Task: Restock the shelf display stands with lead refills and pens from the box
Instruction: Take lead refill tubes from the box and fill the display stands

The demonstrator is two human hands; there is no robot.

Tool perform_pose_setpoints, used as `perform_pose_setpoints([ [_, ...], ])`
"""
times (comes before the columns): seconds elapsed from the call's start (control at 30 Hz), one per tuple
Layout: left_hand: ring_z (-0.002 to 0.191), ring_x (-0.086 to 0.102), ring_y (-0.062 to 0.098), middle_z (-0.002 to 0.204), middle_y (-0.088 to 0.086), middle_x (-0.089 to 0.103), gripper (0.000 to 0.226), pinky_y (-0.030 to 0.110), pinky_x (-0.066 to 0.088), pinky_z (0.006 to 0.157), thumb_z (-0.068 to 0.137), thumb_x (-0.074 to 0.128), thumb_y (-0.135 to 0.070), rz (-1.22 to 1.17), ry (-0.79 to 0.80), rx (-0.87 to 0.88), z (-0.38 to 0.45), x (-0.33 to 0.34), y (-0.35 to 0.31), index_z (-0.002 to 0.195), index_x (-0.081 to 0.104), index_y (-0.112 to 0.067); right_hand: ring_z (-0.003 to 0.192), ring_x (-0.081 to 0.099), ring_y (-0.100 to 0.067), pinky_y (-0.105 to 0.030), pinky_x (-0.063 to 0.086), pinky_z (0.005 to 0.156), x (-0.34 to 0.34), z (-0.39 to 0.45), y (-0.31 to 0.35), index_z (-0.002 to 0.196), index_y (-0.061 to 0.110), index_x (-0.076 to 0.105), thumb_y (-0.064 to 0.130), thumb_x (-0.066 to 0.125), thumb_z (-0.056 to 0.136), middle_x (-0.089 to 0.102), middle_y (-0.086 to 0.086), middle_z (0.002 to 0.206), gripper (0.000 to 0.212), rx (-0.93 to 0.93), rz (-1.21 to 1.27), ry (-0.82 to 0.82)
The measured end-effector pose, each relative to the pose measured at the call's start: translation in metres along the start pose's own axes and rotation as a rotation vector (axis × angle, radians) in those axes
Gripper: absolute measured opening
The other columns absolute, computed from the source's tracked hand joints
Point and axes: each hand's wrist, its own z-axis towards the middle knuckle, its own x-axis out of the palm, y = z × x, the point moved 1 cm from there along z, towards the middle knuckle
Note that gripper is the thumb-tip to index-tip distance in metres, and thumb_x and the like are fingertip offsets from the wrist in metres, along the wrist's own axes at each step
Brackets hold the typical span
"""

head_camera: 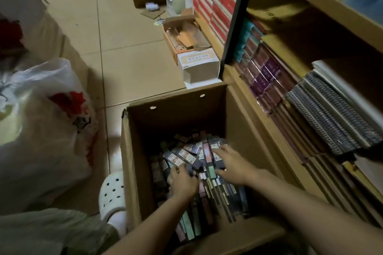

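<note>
Hands are seen deep in the open cardboard box (pixel 132 151) on the floor. Small flat packs (pixel 182 156) are held in the curled fingers of the left hand (pixel 182 180). Just beside it, the right hand (pixel 232 166) is spread flat on more packs, nothing gripped. The box is filled with long thin packs (pixel 219 194). To the right, notebooks (pixel 331 122) are stacked on wooden shelves (pixel 290 51).

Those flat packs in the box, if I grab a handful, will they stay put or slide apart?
Probably slide: the packs look glossy and lie loosely overlapped at mixed angles. They seem thin and stiff, so likely light and unlikely to flop. The left hand grips some while the right hand lies spread on top.
</note>
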Motion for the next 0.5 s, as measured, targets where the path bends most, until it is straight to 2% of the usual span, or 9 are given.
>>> perform_pose_setpoints([
  [0.03,0.146,0.011,0.034,0.16,0.011,0.007,0.065,0.048,0.022,0.117,0.095,0.057,-0.024,0.023,-0.009,-0.028,-0.001,0.007,0.007,0.15,0.024,-0.023,0.15,0.007,-0.027,-0.04,0.016,0.121,0.013,0.008,-0.004,0.155,0.023,0.015,0.034,0.059,0.095,0.002,-0.006,0.163,0.076,0.03,-0.022,0.004],
  [0.1,0.148,-0.005,0.034,0.161,0.009,-0.011,0.074,0.049,0.016,0.117,0.096,0.056,-0.026,0.001,-0.001,-0.093,0.001,0.014,0.015,0.154,0.011,-0.029,0.15,-0.007,-0.029,-0.044,0.008,0.122,0.034,0.021,-0.013,0.156,0.028,0.005,0.037,0.058,0.095,-0.012,-0.006,0.163,0.082,0.101,-0.076,0.033],
  [0.27,0.147,-0.014,0.034,0.159,0.006,-0.025,0.08,0.052,0.008,0.118,0.097,0.052,-0.029,0.04,0.001,-0.081,0.016,0.025,0.018,0.153,-0.004,-0.035,0.147,-0.021,-0.032,-0.048,0.003,0.12,0.064,0.04,-0.028,0.154,0.03,-0.013,0.043,0.055,0.095,-0.032,-0.008,0.157,0.091,0.205,-0.105,0.098],
  [0.4,0.146,-0.017,0.035,0.156,0.01,-0.032,0.09,0.048,-0.004,0.118,0.094,0.058,-0.027,-0.003,-0.028,-0.076,0.014,0.041,0.013,0.154,-0.009,-0.028,0.145,-0.025,-0.035,-0.049,0.01,0.119,0.077,0.041,-0.027,0.154,0.022,-0.014,0.041,0.052,0.097,-0.039,-0.01,0.153,0.089,0.212,-0.099,0.084],
  [0.5,0.147,-0.017,0.034,0.155,0.006,-0.035,0.092,0.045,0.007,0.12,0.091,0.061,-0.018,-0.146,-0.016,-0.097,0.01,0.051,0.006,0.154,-0.006,-0.028,0.145,-0.025,-0.035,-0.049,0.012,0.119,0.081,0.039,-0.022,0.155,0.017,-0.011,0.043,0.048,0.098,-0.035,-0.009,0.156,0.086,0.189,-0.087,0.035],
])
